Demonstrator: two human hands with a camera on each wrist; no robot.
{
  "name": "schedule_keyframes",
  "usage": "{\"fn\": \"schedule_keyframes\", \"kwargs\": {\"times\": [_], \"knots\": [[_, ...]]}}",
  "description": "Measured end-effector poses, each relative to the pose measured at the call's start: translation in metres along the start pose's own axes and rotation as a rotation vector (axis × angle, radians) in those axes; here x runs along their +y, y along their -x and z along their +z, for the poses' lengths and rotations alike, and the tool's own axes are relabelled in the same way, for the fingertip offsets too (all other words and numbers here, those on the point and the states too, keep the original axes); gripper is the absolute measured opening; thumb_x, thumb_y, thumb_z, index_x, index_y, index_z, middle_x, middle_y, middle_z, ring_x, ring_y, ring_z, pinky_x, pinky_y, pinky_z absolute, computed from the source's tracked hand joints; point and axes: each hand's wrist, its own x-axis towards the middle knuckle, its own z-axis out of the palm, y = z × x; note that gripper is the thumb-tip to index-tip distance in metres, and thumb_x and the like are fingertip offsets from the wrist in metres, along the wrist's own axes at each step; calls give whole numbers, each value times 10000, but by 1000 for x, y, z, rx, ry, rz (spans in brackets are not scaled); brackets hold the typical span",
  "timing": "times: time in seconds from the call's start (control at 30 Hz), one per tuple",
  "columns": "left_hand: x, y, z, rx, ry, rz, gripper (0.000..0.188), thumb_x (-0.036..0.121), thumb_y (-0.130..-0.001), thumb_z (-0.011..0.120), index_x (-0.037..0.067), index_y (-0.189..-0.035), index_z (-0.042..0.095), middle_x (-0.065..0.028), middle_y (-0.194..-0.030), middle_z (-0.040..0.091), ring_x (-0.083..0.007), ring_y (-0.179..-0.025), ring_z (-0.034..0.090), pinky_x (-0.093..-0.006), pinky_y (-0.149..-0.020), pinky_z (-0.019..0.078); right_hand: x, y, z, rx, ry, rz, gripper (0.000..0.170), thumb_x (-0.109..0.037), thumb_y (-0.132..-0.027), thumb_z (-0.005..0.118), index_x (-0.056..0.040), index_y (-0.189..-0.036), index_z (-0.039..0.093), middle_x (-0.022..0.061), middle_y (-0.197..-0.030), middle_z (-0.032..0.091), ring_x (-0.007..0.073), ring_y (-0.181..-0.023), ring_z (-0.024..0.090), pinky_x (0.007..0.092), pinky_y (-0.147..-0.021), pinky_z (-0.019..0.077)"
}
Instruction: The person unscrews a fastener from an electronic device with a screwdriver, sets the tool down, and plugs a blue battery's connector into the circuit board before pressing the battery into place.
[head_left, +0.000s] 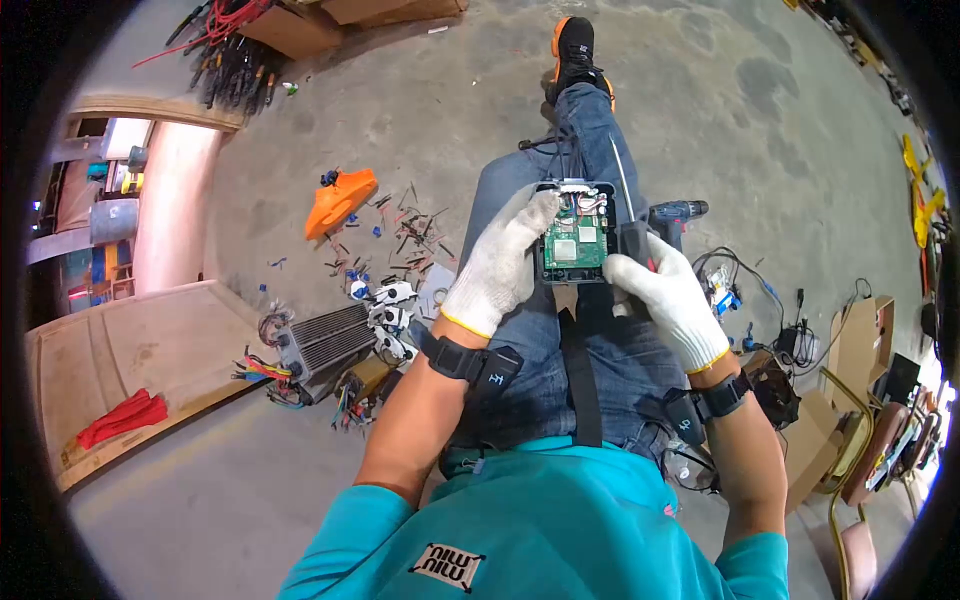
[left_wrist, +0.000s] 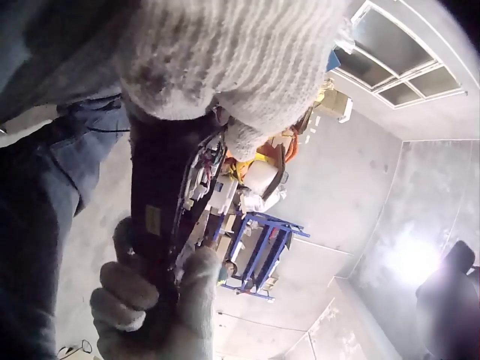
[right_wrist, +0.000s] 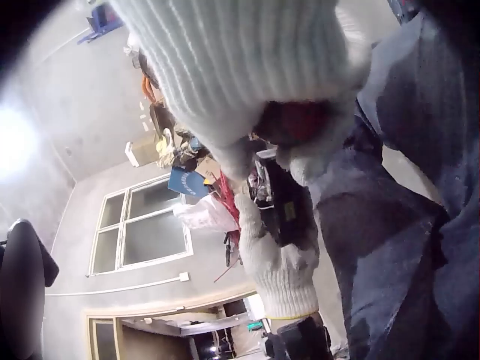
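Observation:
A green circuit board [head_left: 578,235] with white connectors lies in a dark open housing [head_left: 562,276] over the person's lap. The gloved left hand [head_left: 500,255] grips the housing by its left side, thumb over the upper corner. In the gloved right hand [head_left: 668,300] is a screwdriver [head_left: 633,240], its dark handle within the fingers and its long shaft pointing away from the body, beside the housing. The right fingers sit close to the housing's lower right corner. In the left wrist view, the housing's dark side [left_wrist: 154,184] shows between both gloves. Dark cables run from the housing's far end.
A cordless drill [head_left: 678,211] is right of the knee. On the floor to the left are an orange shell [head_left: 340,203], scattered screws and small parts, and a finned metal unit [head_left: 335,340] with wires. A red cloth [head_left: 122,418] lies on a wooden board. Cardboard [head_left: 860,340] stands at right.

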Motion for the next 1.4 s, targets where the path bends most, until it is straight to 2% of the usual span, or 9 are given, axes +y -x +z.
{"fn": "schedule_keyframes", "kwargs": {"times": [0.07,0.17,0.3,0.5,0.83,0.9,1.03,1.13,1.4], "knots": [[3,3,6,-33,191,-86,396,333,-1084,688,8,-1309,656,-94,-1208,737,-172,-1107,717,-349,-985,581,6,-1,0,-26,-35,-37,320,-242,-963,816,-20,-1135,662,1,-875,687,66,-662,604,252,-607,516],[10,5,14,50,-11,-150,346,189,-1052,710,-8,-1329,650,-90,-1180,747,-174,-1072,728,-347,-958,598,15,-5,-1,-47,-47,-63,313,-230,-968,813,-19,-1146,667,4,-888,697,61,-677,603,243,-625,511],[10,5,12,87,-126,-164,408,179,-1017,741,-2,-1374,661,-97,-1237,750,-205,-1121,730,-379,-1025,584,11,-3,-1,-45,-65,-51,307,-225,-972,811,-21,-1152,668,0,-897,701,58,-684,602,241,-634,507],[-7,-3,-8,-80,277,-134,472,354,-1103,658,-18,-1394,656,-126,-1283,753,-235,-1157,736,-412,-1046,591,15,-6,-4,-55,-109,-41,326,-220,-977,811,-19,-1191,671,-6,-934,708,53,-725,610,240,-661,512],[-2,7,-6,-26,101,-83,429,300,-1129,609,-25,-1407,636,-142,-1309,733,-235,-1169,729,-407,-1046,589,20,-8,-5,-102,-139,-24,355,-203,-978,812,-8,-1238,669,11,-972,716,65,-754,623,248,-671,522],[-12,3,-14,-95,365,-137,452,307,-1112,632,-28,-1414,627,-141,-1275,744,-240,-1139,740,-410,-1038,595,20,-10,-6,-125,-165,-35,360,-203,-980,807,-4,-1247,669,10,-972,715,67,-753,621,251,-671,522],[-14,0,-23,-62,177,-231,507,332,-1081,657,-38,-1426,616,-178,-1267,755,-280,-1110,763,-436,-1013,615,5,-3,-1,-165,44,-52,369,-263,-1003,767,7,-1239,676,8,-899,685,80,-727,616,263,-652,505],[-12,2,-38,-103,288,-265,564,324,-1106,564,-83,-1496,527,-263,-1424,663,-378,-1239,710,-521,-1051,604,10,-1,-29,-72,218,-17,324,-337,-1036,702,-15,-1072,684,23,-834,665,94,-686,607,284,-641,488],[-8,-1,-68,-39,306,-225,610,352,-1115,571,-70,-1545,480,-293,-1427,637,-413,-1225,693,-553,-1084,572,78,42,-192,798,-645,-166,199,-257,-1041,698,-63,-1068,665,28,-877,666,154,-739,641,346,-666,569]]}}
